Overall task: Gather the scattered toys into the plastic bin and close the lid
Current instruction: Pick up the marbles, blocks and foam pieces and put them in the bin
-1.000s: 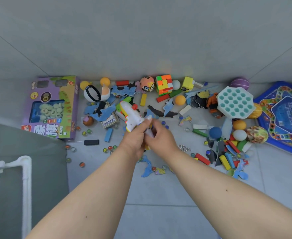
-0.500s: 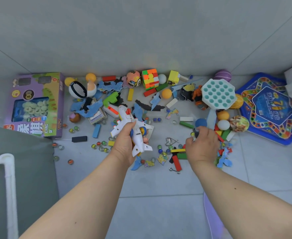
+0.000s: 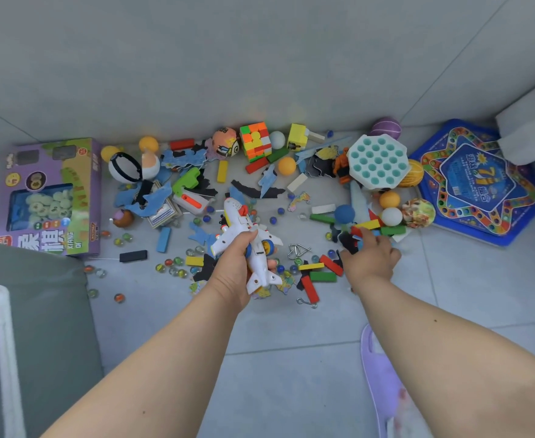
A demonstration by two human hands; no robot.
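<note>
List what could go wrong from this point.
The left hand grips only the toy plane's body, so it could slip in carrying. The right hand reaches into loose blocks and may scatter them. Marbles near the slipper could roll underfoot.

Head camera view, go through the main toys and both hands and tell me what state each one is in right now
Toy airplane: lifted, gripped in left hand.
Right hand: down on the colored blocks, grip unclear.
Purple game box: closed, lying flat.
Puzzle cube: scrambled, on floor.
Blue game board: flat on floor.
</note>
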